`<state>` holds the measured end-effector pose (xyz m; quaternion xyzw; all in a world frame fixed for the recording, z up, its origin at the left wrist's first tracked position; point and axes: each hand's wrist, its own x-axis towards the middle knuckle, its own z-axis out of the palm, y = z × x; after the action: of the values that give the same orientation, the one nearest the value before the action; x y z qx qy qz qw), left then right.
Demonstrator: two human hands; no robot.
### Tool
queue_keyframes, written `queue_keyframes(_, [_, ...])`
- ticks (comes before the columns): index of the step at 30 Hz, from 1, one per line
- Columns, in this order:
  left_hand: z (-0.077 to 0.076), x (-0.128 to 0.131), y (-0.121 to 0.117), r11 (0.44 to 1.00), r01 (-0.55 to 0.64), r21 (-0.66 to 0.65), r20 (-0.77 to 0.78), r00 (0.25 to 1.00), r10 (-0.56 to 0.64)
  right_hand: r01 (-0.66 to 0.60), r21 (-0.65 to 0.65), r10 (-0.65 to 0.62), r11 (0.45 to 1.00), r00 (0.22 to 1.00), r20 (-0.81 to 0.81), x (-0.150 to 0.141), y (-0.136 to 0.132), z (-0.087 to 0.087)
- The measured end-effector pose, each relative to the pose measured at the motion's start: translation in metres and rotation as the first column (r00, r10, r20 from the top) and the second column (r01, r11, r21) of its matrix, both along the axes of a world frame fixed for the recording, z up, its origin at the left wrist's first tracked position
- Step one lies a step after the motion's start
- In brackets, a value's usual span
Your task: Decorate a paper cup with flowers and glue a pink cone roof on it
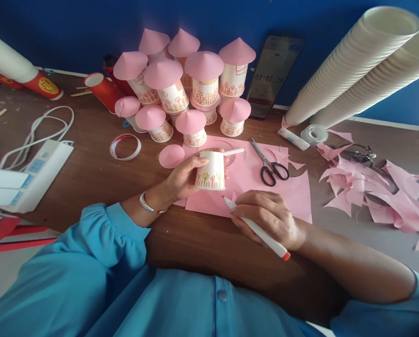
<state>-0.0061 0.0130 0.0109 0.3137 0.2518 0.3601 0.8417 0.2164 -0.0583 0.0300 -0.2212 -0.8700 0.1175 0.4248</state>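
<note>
Over pink paper (244,180) on the tabletop (188,243), my left hand (186,175) grips the cup (210,169) while my right hand (267,217) pinches an uncapped marker (263,235), whose tip could stain that paper if it dips.

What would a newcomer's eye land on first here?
Likely the cluster of pink-coned paper cups before the blue wall. Front and centre, the left hand holds a flower-drawn cup, the right hand a white marker. Two tall cup stacks rise at upper right.
</note>
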Motion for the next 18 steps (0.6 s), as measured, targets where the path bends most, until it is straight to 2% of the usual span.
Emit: queue_keyframes(18, [-0.0061,-0.0038,-0.0010,0.997,0.033,0.066,-0.023,0.999,-0.031,0.049,-0.014,-0.049,0.999,0.999,-0.007,-0.0021,0.0006,-0.0028])
